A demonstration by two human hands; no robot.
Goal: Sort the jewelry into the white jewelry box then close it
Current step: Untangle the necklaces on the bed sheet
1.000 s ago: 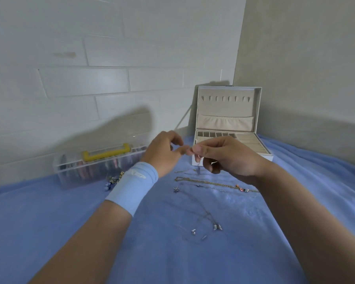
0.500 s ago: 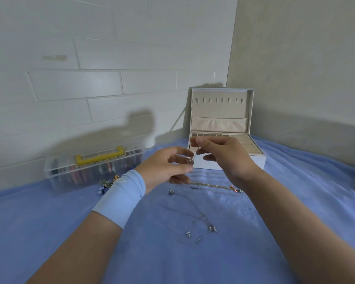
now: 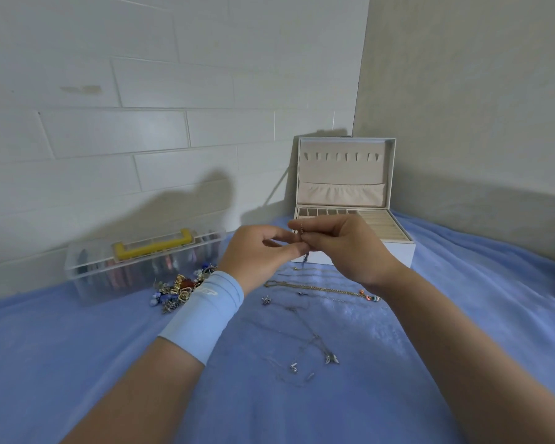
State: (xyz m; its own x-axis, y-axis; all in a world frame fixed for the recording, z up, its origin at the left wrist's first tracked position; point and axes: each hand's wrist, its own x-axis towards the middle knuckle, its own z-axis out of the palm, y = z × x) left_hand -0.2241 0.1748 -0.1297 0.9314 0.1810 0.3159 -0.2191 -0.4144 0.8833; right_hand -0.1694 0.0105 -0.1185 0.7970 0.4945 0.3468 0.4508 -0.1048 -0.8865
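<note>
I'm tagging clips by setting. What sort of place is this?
Probably a home, likely a bed in a room corner: a soft blue blanket covers the surface, a white brick-pattern wall meets a plain wall, and a white jewelry box stands open.

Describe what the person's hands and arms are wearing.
The left hand and right hand are bare: no gloves, no sleeves. A light blue wristband with a small white logo wraps the left wrist; the right side shows nothing worn.
</note>
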